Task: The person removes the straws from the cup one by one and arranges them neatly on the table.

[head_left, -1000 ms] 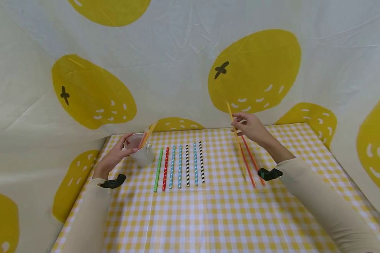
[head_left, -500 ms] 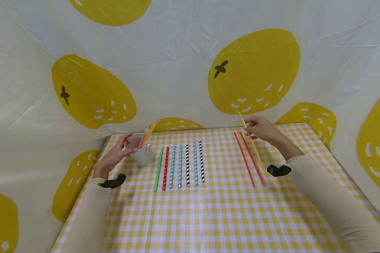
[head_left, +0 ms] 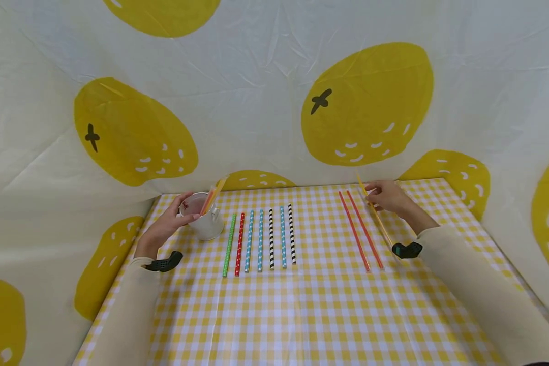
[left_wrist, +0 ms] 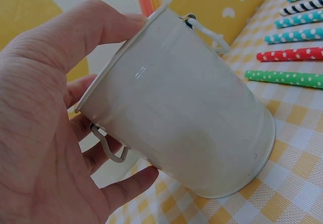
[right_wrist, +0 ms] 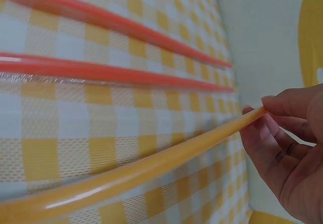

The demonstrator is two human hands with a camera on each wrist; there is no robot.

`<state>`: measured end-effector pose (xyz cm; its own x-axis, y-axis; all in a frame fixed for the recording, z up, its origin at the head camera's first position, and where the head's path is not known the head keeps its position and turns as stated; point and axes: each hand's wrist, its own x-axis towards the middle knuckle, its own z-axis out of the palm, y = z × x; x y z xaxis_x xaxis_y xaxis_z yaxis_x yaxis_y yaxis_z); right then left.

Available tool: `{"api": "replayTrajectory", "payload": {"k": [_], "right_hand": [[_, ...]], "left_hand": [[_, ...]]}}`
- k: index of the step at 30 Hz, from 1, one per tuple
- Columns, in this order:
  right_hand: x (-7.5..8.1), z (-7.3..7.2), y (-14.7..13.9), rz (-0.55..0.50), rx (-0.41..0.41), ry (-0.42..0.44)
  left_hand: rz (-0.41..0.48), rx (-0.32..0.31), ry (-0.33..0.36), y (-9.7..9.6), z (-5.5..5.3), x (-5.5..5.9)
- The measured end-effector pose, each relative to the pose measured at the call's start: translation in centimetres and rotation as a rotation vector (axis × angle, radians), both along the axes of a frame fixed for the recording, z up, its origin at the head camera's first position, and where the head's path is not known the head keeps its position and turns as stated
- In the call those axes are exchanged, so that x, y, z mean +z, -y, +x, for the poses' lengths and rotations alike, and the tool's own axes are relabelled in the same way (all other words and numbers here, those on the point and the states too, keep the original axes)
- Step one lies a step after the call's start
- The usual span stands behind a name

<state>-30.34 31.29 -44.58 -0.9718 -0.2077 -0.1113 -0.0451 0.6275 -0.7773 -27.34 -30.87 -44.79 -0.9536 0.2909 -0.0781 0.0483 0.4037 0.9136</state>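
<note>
My left hand (head_left: 166, 223) grips the rim of a white metal bucket (left_wrist: 176, 103), which leans toward the hand; its small side handles show in the left wrist view. Several red and yellow straws (head_left: 216, 193) stick up out of the bucket. At the right, the fingertips of my right hand (head_left: 389, 196) pinch a yellow straw (right_wrist: 151, 167) close to its far end. The straw slants just over the cloth, to the right of two red straws (head_left: 354, 231) lying side by side. Its near end is hidden behind the wrist device in the head view.
Between the hands a row of patterned paper straws lies on the checked tablecloth (head_left: 274, 315): one green dotted (head_left: 229, 245), one red (head_left: 240, 244), several blue dotted (head_left: 260, 241) and black-striped (head_left: 271, 239). A white curtain with yellow fruit prints (head_left: 256, 101) hangs behind the table.
My right hand has moved right and down with the yellow straw, from above the red straws to beside them, near the cloth. The left hand and bucket have stayed put.
</note>
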Motion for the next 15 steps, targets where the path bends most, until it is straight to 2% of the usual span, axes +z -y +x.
{"api": "replayTrajectory", "payload": {"k": [7, 12, 15], "right_hand": [[-1.8, -0.4, -0.5, 0.040, -0.018, 0.000], [-2.4, 0.0, -0.5, 0.120, 0.032, 0.038], [-2.4, 0.2, -0.5, 0.174, 0.057, 0.029]], "left_hand": [[-0.011, 0.004, 0.004, 0.0, 0.1, 0.0], [-0.009, 0.002, 0.003, 0.0, 0.1, 0.0], [-0.007, 0.001, 0.003, 0.0, 0.1, 0.0]]}}
